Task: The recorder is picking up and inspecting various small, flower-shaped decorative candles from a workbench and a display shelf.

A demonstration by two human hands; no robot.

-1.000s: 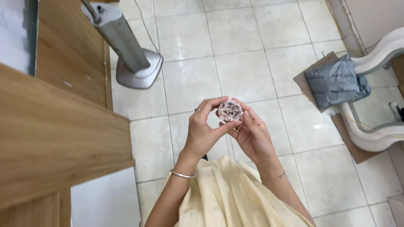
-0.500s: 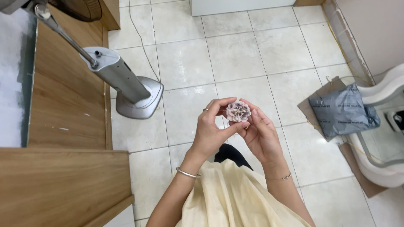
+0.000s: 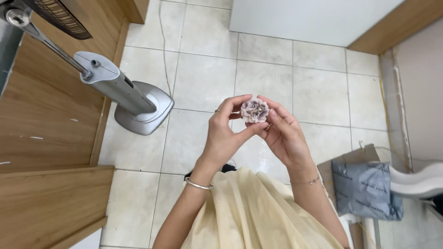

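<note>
Camera tilted forward since 1.0 s ago: more tiled floor (image 3: 203, 78) and a white panel (image 3: 314, 18) now at top. Fan stand (image 3: 138, 103) shifted toward centre-left; grey bag (image 3: 367, 191) dropped to lower right. Flower-shaped piece (image 3: 254, 110) raised slightly, left hand (image 3: 226, 136) thumb now under it, right hand (image 3: 284, 133) fingers behind.

Between the fingertips (image 3: 240, 100), a soft, frilly fabric flower (image 3: 254, 110), matt, mauve and cream. On the left wrist, a smooth, shiny metal bangle (image 3: 199, 185); on the right, a fine thin chain bracelet (image 3: 310, 181). Below the fingers, pale yellow cloth (image 3: 251, 212), lightly crinkled. Behind them, glossy off-white floor tiles (image 3: 203, 78). Left of the fingers, a satin silver-grey fan stand (image 3: 121, 94) and matt wood-grain panels (image 3: 46, 129). Lower right, a crumpled grey plastic bag (image 3: 367, 189).
</note>
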